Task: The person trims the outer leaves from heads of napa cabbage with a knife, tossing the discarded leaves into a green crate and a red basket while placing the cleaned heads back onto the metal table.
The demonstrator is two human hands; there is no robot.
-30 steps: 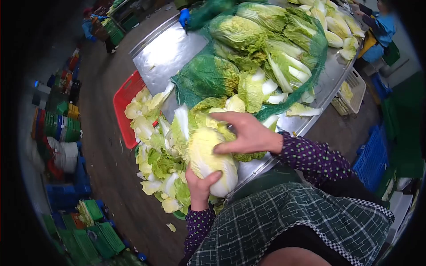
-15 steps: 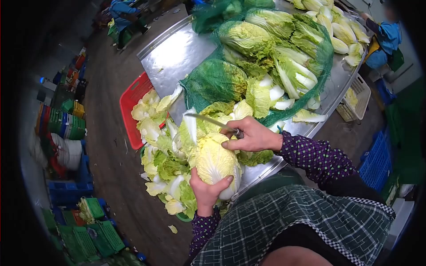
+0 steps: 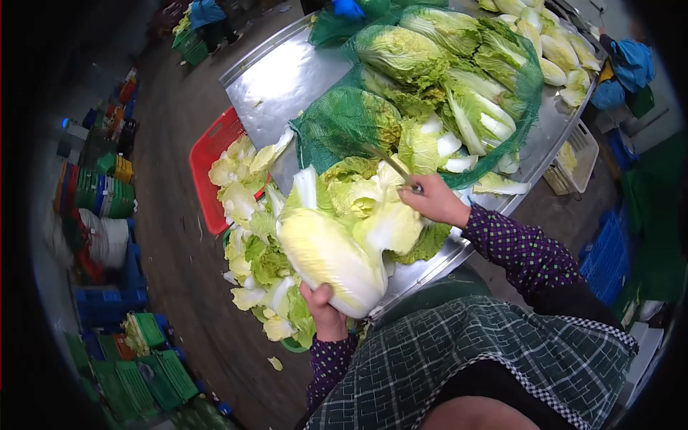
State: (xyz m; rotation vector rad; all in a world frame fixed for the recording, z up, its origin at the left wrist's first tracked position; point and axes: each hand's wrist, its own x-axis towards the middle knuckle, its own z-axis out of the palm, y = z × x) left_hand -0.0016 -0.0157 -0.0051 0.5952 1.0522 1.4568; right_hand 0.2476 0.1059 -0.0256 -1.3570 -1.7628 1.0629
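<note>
A pale yellow napa cabbage (image 3: 330, 256) lies tilted in the middle, its white base toward me. My left hand (image 3: 325, 312) is closed around the base's lower left side. My right hand (image 3: 438, 202) grips a knife (image 3: 389, 164), whose blade points up and to the left. Beneath those right fingers a loose outer leaf (image 3: 393, 221) spreads away from the cabbage; they seem to pinch its edge. Trimmed leaves (image 3: 269, 254) are heaped left of the cabbage. Behind it, a green mesh bag (image 3: 340, 125) lies open around several whole cabbages (image 3: 405, 54).
The metal table (image 3: 269, 75) runs away from me. A red crate (image 3: 208, 179) stands at its left and a cream basket (image 3: 577, 161) at its right. More cabbages (image 3: 552, 46) lie at the far right, near a person in blue (image 3: 631, 64). Stacked crates (image 3: 104, 197) line the left.
The cabbage has turned onto its side, showing its smooth flank. My right hand has moved right with the knife, and a leaf now stands off from the cabbage.
</note>
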